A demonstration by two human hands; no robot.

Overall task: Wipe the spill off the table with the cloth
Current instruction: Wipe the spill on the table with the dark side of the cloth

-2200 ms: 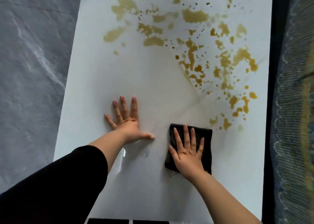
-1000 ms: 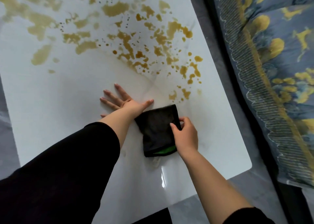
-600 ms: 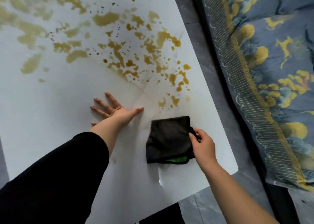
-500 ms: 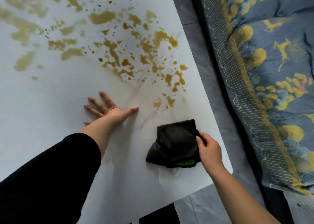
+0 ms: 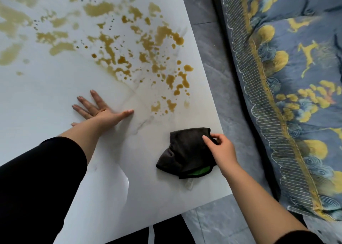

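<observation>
The cloth (image 5: 187, 149) lies long axis near-left to far-right, pinched by right hand (image 5: 223, 151) fingers (image 5: 208, 142); left hand (image 5: 103, 112) flat, spread

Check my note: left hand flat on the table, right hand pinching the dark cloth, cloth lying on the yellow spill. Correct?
One error: the head view shows the dark cloth lying on bare table, clear of the yellow spill. The left hand is flat on the table and the right hand pinches the cloth.
</observation>
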